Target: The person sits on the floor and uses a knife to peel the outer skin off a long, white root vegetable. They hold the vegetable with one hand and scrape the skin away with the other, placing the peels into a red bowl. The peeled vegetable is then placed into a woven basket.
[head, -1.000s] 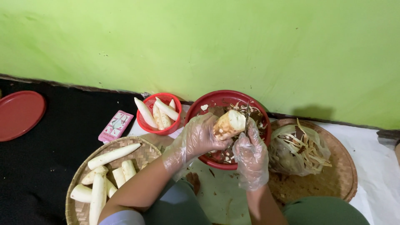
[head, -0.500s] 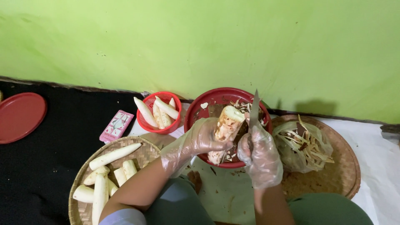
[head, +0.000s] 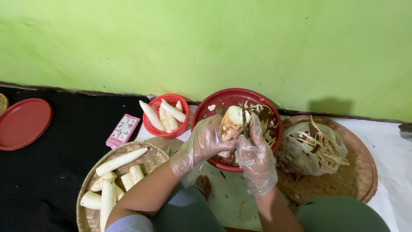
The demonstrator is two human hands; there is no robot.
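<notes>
Both my hands wear clear plastic gloves. My left hand [head: 205, 139] grips a thick pale root [head: 231, 123], partly peeled with brown skin left on it, over a red bowl [head: 219, 102] that holds peelings. My right hand [head: 256, 155] holds a knife [head: 244, 121], its blade laid against the right side of the root. The lower end of the root is hidden behind my fingers.
A small red basket [head: 161, 128] with peeled root pieces stands left of the bowl. A woven tray [head: 149, 160] at lower left holds several peeled white roots. A second woven tray [head: 365, 172] carries a plastic bag of peelings [head: 312, 148]. A pink pack [head: 123, 130] and a red plate [head: 23, 123] lie on black cloth.
My right hand came down from its raised position and brought the knife blade back against the root. The left hand keeps the root over the bowl.
</notes>
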